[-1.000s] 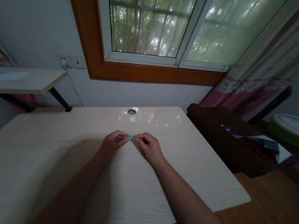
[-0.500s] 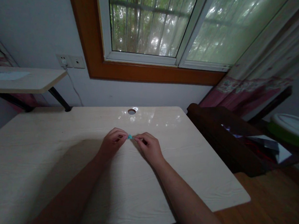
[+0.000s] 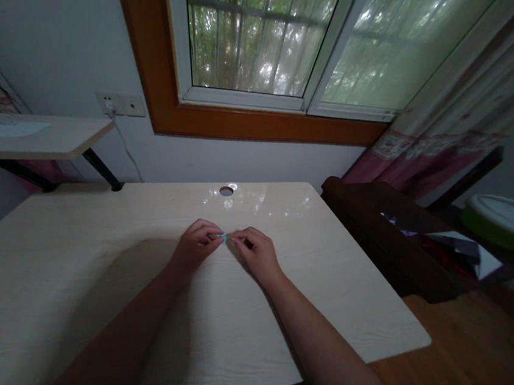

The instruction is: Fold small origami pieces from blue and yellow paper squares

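A tiny turquoise item [image 3: 223,237], too small for me to name, sits between my two hands above the middle of the pale wood-grain desk [image 3: 339,287]. My left hand [image 3: 197,242] pinches it from the left with thumb and fingertips, covering part of it. From the other side, my right hand [image 3: 253,248] is closed in a pinch at its right end, where a thin piece seems to run between the fingertips. Both forearms reach in low over the desk.
Behind my hands is a round cable hole [image 3: 226,192] near the desk's back edge. A raised shelf [image 3: 36,145] on black legs stands at the left. Along the right side is a dark wooden bench [image 3: 372,229] with papers on it and a green tub [image 3: 506,225] behind.
My left fingertips have shifted slightly right and now cover more of the turquoise item. My right hand stays practically still.
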A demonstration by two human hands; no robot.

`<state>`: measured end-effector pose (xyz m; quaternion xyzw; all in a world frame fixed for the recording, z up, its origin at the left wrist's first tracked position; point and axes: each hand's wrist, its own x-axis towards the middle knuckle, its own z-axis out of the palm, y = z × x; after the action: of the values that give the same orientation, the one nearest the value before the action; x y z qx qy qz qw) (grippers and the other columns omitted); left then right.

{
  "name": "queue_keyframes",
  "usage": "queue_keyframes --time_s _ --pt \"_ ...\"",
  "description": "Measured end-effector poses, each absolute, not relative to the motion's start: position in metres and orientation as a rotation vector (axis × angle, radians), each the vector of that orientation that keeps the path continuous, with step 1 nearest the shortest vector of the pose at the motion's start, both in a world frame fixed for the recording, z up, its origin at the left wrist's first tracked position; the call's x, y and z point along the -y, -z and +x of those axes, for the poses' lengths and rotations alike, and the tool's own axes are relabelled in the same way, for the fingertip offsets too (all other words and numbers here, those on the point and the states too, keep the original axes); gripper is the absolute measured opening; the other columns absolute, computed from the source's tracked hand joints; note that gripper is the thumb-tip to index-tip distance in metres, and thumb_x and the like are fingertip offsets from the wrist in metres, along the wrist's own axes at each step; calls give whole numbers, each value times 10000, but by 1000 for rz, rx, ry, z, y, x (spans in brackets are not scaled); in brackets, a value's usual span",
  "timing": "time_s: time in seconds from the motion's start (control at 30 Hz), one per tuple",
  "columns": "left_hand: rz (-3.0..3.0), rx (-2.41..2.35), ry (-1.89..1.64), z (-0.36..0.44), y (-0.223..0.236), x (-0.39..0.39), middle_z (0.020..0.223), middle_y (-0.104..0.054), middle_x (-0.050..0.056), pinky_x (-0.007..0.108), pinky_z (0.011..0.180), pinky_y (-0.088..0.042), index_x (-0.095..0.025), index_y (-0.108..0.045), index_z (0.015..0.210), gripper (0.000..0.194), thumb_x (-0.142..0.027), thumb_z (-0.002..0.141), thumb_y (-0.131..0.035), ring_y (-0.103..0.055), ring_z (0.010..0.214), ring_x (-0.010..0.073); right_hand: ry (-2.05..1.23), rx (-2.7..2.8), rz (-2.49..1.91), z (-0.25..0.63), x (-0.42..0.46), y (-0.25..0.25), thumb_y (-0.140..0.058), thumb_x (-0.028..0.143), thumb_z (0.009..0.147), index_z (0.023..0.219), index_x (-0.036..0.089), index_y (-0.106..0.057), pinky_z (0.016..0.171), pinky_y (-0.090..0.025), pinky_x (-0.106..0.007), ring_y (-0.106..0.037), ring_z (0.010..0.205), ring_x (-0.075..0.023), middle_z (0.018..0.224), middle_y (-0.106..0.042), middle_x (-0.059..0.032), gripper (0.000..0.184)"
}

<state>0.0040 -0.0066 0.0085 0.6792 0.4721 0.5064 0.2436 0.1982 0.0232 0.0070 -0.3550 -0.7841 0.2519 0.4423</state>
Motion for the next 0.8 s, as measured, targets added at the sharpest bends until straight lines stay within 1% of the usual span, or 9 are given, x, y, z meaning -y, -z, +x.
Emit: queue_keyframes --time_s 0.17,0.3,0.5,0.67,0.8 --pt "1905 -1291 -1351 4 -5 6 1028 -592 68 226 619 -545 -216 -708 1002 189 -235 818 -672 -599 784 139 -665 1904 -912 199 -24 -7 -626 280 890 888 216 -719 647 -442 -268 -593 713 -162 782 -664 -35 114" --pt "1909 -1318 -1317 4 -4 6 1029 -594 62 227 639 -547 -221 -705 1015 201 -210 818 -668 -616 795 139 -699 1907 -906 200 -25 -7 -633 285 886 891 220 -722 638 -434 -264 -590 710 -161 774 -656 -29 110" --pt "1925 -1336 -1280 3 -3 5 960 -634 53 243 679 -542 -221 -715 966 147 -220 832 -655 -632 844 163 -724 1901 -894 199 -26 -6 -641 296 883 897 220 -727 630 -426 -259 -583 700 -156 761 -644 -23 115" --pt "1877 -1288 -1287 2 -3 4 921 -643 51 262 705 -545 -204 -716 897 92 -232 834 -655 -641 800 159 -746 1915 -883 199 -26 -7 -634 282 892 913 225 -725 683 -438 -262 -596 751 -161 795 -653 -24 110" --pt "1867 -1270 -1324 2 -1 4 931 -634 53 261 694 -554 -202 -712 920 109 -244 836 -657 -640 783 150 -794 1910 -878 200 -26 -8 -620 280 905 920 219 -717 689 -435 -255 -595 760 -156 804 -645 -23 116"
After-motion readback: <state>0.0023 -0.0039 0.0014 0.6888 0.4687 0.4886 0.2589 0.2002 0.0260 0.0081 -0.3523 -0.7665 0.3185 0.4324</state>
